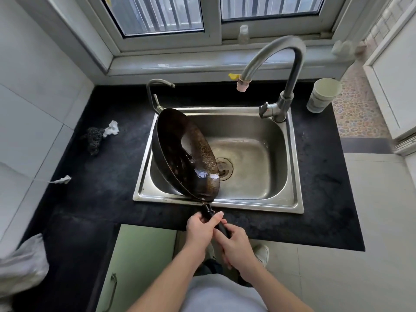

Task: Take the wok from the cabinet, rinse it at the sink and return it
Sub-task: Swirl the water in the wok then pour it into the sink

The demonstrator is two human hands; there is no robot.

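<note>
Left hand (pixel 200 228), right hand (pixel 236 246) grip wok (pixel 180 154), seemingly resting on sink (pixel 254 136).

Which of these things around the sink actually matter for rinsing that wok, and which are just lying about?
In the job: wok, tilted in the sink; its handle, gripped by left hand and right hand; tall faucet.

Lying about: paper cup, dark scrubber, crumpled white wad, small bottle on the sill.

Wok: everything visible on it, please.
The wok is dark, round, metal-looking, its inside wet and glossy with brownish speckled patches. It is tilted steeply on edge over the left of the sink, opening facing right. Both the left hand and right hand grip its black handle past the front rim.
</note>
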